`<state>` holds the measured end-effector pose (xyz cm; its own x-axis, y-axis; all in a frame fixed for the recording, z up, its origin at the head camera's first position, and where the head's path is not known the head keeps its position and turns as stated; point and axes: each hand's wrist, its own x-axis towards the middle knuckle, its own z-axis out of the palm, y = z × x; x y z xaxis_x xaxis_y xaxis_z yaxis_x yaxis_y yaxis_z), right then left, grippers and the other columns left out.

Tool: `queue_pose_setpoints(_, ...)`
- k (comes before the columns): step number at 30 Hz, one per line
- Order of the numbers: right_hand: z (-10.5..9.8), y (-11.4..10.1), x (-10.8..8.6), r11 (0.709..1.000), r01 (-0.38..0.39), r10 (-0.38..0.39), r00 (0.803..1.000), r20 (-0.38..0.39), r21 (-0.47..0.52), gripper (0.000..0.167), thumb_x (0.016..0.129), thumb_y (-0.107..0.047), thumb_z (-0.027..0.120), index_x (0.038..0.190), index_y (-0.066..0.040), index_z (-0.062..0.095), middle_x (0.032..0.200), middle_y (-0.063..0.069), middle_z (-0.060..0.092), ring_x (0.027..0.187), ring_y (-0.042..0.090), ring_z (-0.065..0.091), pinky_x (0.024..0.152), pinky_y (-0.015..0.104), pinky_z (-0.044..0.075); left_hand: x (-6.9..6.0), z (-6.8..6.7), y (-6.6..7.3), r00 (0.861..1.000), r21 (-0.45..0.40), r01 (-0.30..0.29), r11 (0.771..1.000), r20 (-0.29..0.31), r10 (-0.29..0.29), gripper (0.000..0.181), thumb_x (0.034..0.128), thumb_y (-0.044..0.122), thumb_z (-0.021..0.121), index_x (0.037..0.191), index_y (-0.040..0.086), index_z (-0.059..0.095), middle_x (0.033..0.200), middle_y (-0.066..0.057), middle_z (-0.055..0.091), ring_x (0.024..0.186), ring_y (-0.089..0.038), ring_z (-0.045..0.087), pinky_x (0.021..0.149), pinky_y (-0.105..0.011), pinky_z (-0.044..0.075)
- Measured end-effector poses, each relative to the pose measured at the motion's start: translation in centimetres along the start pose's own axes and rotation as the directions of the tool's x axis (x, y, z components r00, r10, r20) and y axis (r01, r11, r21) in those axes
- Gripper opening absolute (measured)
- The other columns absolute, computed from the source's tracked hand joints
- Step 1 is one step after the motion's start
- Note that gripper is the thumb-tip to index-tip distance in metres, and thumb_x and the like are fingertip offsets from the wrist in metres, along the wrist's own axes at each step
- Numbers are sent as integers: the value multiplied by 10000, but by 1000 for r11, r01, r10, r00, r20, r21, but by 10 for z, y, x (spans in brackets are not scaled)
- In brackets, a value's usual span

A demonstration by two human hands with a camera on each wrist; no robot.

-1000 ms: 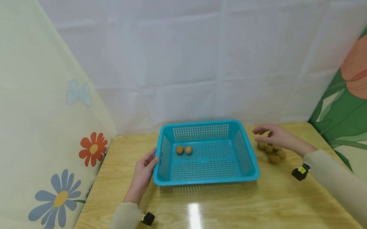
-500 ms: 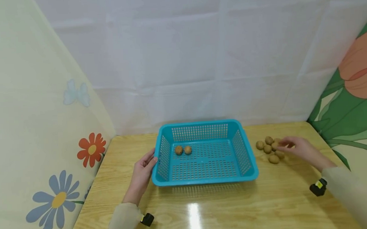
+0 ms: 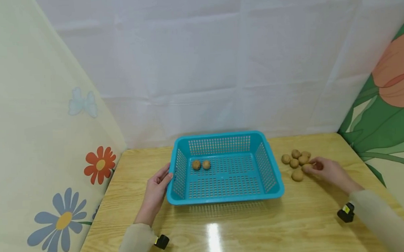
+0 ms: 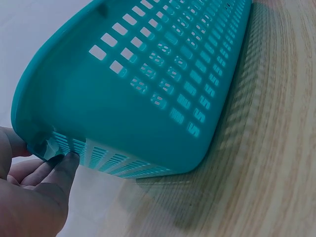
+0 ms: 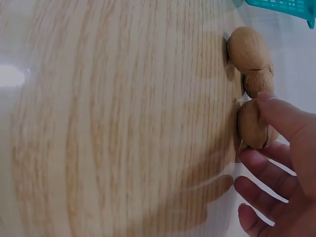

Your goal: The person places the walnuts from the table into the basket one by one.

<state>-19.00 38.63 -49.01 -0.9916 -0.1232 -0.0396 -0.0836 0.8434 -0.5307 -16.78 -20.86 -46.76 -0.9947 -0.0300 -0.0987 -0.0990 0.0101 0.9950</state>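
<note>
At the left end of a blue plastic basket [image 3: 224, 199], my left hand [image 3: 157, 185] grips the rim, thumb on top. In the left wrist view, the fingers [image 4: 59, 177] lie against the outside of the basket wall. Inside the basket, two walnuts [image 3: 196, 165] sit side by side towards the left. My right hand [image 3: 330, 175] is at a group of several walnuts [image 3: 294, 163] on the table right of the basket. Its thumb and forefinger pinch one walnut [image 5: 252, 123] still down at the table surface. Another walnut [image 3: 297, 175] lies just in front.
The wooden table [image 3: 245, 228] extends in front of the basket. A white cloth [image 3: 193, 67] hangs behind it. Printed flower panels stand on the left and right sides. A black wrist camera [image 3: 346, 212] hangs under the right sleeve.
My right hand has moved right, from beside the basket to the walnuts, then lower onto one of them. The front walnut has shifted slightly left. My left hand stays on the rim.
</note>
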Motion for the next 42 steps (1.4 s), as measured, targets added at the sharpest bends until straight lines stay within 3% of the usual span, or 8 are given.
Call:
queue_pose_setpoints(4,1,1,-1,1000,0,0,1000,-13,16,564,1002,-380,714,1262,108,598,1014,164,686,896,291,643,743,436,545,-1,0,1,1000,3,14,1000,-1,-14,522,1090,139,562,1583,36,424,1578,-191,477,1336,-144,565,961,-191,546)
queue_pose_setpoints(12,-2,1,-7,998,-17,19,999,-31,68,521,1010,-329,711,1258,113,586,1104,257,683,1005,408,648,810,492,559,0,-1,1,1000,-20,22,1000,8,-22,521,1093,124,553,1588,41,414,1577,-192,479,1209,-15,612,959,-204,553)
queue_pose_setpoints(21,-17,-11,-11,999,14,-12,999,-46,43,529,1012,-349,704,1284,97,613,1151,288,671,1057,475,621,809,556,554,1,-2,1,999,-32,39,999,8,-38,523,1094,123,549,1593,54,410,1587,-168,474,1238,-24,602,972,-204,547)
queue_pose_setpoints(25,-23,-22,-12,999,28,-27,999,-43,34,560,1020,-384,686,1326,79,612,1196,305,661,1069,484,618,809,583,549,0,-2,0,999,-25,37,999,5,-37,540,1092,139,560,1597,41,397,1592,-186,461,1270,-55,585,964,-196,548)
queue_pose_setpoints(33,-39,-56,-7,996,91,-90,995,-35,9,529,1017,-378,692,1354,26,643,1198,254,683,908,284,641,684,353,523,1,-2,2,999,-7,44,999,5,-44,513,1097,131,543,1592,68,420,1587,-153,479,1250,-20,590,977,-194,540)
queue_pose_setpoints(42,-47,-103,11,988,157,-157,987,44,7,510,1020,-407,680,1375,-42,651,1224,153,700,1007,280,646,779,380,536,0,-2,0,999,-9,39,999,5,-39,525,1092,133,555,1591,48,414,1586,-184,470,1322,-123,565,958,-188,546)
